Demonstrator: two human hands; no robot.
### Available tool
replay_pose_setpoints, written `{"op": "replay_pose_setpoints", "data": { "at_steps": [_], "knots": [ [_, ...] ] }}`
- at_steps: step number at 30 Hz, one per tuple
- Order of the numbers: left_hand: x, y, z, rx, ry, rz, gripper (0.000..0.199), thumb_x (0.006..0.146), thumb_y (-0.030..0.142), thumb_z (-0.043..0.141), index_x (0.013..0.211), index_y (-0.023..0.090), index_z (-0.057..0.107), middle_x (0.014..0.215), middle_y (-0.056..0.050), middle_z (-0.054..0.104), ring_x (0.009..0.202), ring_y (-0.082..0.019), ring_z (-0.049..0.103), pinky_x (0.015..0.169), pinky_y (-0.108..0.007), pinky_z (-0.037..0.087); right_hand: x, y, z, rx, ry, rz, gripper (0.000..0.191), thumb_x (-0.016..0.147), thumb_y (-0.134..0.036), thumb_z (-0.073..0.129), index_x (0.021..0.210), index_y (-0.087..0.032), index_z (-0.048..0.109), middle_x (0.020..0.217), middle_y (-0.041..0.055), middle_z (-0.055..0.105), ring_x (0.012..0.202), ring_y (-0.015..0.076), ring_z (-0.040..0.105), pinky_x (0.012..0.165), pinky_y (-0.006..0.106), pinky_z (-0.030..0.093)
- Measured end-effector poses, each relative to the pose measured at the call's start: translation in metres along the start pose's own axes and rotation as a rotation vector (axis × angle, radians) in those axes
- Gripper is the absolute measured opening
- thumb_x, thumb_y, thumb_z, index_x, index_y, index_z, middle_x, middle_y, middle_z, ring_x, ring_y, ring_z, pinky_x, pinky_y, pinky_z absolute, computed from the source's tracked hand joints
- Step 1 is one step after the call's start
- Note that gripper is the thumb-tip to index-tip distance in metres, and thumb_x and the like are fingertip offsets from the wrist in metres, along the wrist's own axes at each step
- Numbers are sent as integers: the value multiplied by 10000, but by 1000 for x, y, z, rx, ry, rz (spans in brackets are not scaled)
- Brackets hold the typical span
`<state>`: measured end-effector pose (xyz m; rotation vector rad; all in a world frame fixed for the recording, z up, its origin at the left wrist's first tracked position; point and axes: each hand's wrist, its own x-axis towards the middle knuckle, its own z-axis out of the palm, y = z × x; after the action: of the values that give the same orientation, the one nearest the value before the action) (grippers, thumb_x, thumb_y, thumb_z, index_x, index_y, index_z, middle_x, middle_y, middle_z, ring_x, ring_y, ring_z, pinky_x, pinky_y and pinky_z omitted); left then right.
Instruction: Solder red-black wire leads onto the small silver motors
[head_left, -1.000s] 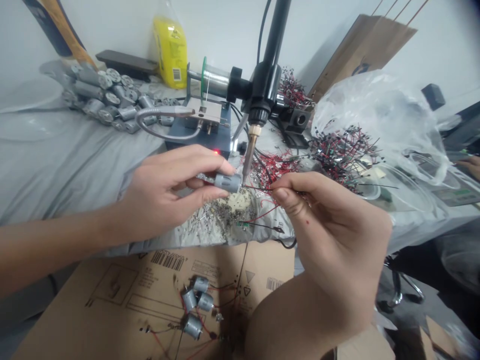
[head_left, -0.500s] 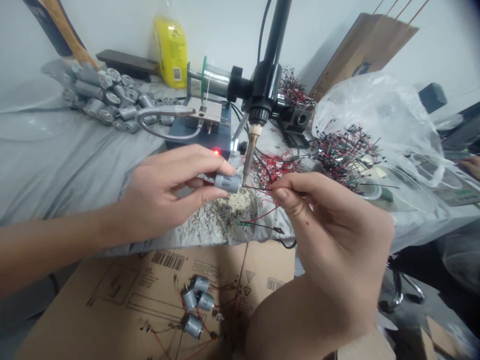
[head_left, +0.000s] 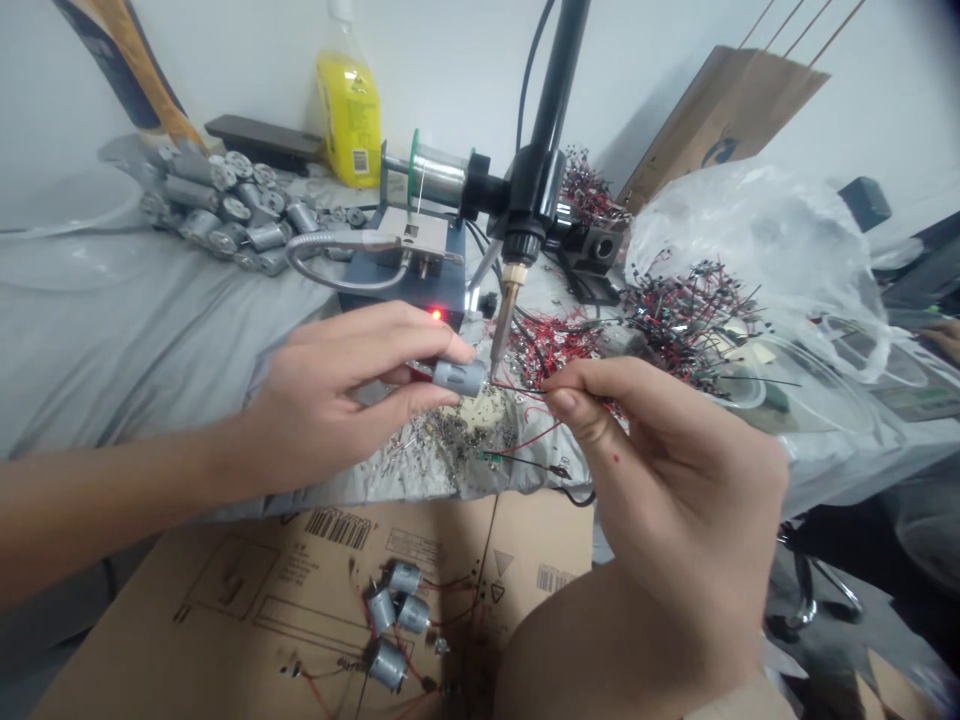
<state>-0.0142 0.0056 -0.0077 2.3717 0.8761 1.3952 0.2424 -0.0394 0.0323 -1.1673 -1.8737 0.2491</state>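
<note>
A small DC motor (head_left: 459,377) sits gripped between the fingers of the left hand (head_left: 337,395) at mid-frame, its end just beside the soldering iron tip (head_left: 495,350). The right hand (head_left: 675,470) pinches a thin red wire (head_left: 517,390) reaching toward it. Wired motors (head_left: 390,630) lie on cardboard (head_left: 247,600) at 6 o'clock; bare motors (head_left: 225,210) are heaped at 10 o'clock.

I'm at a makeshift electronics soldering bench, more workshop than home. At 12 o'clock a soldering iron (head_left: 506,310) hangs from a black arm, near a solder spool (head_left: 439,172) on a soldering station (head_left: 401,280). At 10 o'clock lies a pile of small DC motors (head_left: 225,210), at 2 o'clock a heap of red-and-black wire leads (head_left: 686,315), and at 6 o'clock flattened cardboard (head_left: 225,590).
</note>
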Motion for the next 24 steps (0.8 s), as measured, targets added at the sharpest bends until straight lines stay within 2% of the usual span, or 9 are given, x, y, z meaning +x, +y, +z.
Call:
{"op": "replay_pose_setpoints", "data": {
  "at_steps": [8, 14, 24],
  "knots": [
    [0, -1, 0, 5, -2, 7, 212, 1077, 201, 794, 1274, 280, 787, 1227, -20, 797, 1013, -185, 762, 851, -271, 642, 1, -1, -2, -3, -10, -13, 130, 1101, -195, 725, 987, -259, 725, 866, -80, 704, 788, 79, 588, 703, 235, 466],
    [0, 1, -2, 9, 5, 12, 216, 1066, 186, 797, 1265, 271, 799, 1217, -34, 802, 965, -179, 764, 768, -257, 620, 1, 0, -2, 2, -1, -15, 131, 1097, -188, 724, 988, -259, 728, 890, -79, 723, 808, 78, 610, 711, 233, 470],
    [3, 1, 0, -7, 10, 22, 176, 1078, 225, 802, 1244, 280, 797, 1201, -26, 809, 935, -175, 773, 796, -281, 640, 0, 1, -2, -1, 7, -18, 109, 1088, -198, 744, 1008, -271, 747, 922, -88, 759, 842, 69, 650, 733, 217, 481]
  ]
}}
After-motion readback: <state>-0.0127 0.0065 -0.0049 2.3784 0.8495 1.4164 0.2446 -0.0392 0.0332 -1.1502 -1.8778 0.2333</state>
